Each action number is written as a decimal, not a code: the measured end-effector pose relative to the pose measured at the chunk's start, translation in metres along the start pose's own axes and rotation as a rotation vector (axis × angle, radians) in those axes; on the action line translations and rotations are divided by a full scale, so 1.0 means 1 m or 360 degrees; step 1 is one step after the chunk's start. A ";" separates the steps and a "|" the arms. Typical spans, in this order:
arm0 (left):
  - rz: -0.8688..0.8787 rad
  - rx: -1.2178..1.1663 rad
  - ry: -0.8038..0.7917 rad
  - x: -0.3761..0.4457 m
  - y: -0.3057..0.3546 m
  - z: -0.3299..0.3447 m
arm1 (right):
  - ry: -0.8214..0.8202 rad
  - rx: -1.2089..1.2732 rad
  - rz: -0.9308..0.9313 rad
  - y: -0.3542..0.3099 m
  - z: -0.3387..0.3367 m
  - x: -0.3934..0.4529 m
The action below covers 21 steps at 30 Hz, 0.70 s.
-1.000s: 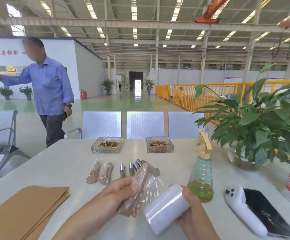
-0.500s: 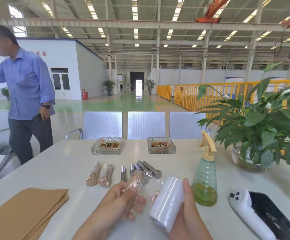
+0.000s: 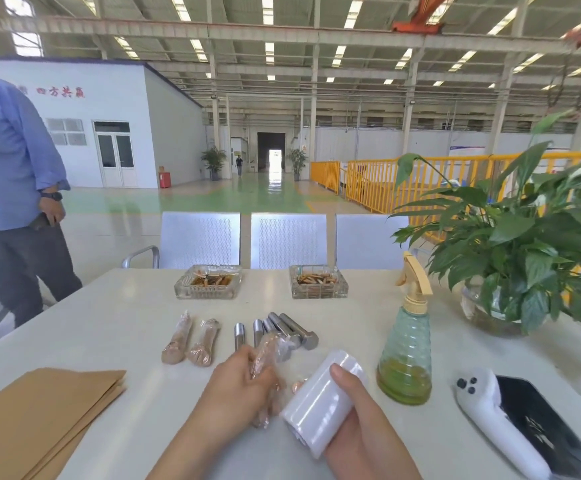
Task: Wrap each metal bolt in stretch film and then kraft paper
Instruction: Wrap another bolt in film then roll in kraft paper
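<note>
Fingers (image 3: 247, 367) grip crinkly film-wrapped bolt (image 3: 264, 355); glossy cylindrical roll (image 3: 320, 403).

There is only one view, from a wide-angle camera on the person's head, so no part is shared with a second view. It looks forward and a little down across the pale white table (image 3: 115, 327). The left hand (image 3: 237, 386) and the right hand (image 3: 361, 434) are very near, at the bottom edge. Behind the row of perforated grey metal chairs (image 3: 289, 239) the view reaches far into the hall, and straight lines bend near the edges.
</note>
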<state>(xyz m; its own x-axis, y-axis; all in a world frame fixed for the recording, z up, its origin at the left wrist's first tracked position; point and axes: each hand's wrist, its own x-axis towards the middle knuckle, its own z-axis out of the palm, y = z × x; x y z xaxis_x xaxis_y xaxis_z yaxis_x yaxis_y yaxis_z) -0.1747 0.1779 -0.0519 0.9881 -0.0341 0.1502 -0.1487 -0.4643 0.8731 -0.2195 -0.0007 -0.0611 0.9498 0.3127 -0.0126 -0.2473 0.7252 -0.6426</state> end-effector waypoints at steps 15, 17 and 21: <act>-0.0438 -0.0779 -0.0197 0.003 0.002 -0.013 | -0.0019 -0.0180 -0.0001 0.000 -0.001 -0.005; -0.0268 -0.0709 -0.0265 -0.001 -0.004 -0.016 | 0.0006 -0.0112 -0.0010 -0.002 0.003 -0.007; -0.0106 -0.0619 -0.0265 -0.003 -0.009 -0.014 | -0.0041 -0.0081 0.0047 -0.002 0.009 -0.009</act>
<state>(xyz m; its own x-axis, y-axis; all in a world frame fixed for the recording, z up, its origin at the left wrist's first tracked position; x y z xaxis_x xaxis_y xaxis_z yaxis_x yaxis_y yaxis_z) -0.1765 0.1951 -0.0536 0.9843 -0.1725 0.0385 -0.0569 -0.1027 0.9931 -0.2295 0.0006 -0.0530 0.9367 0.3499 -0.0130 -0.2647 0.6832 -0.6805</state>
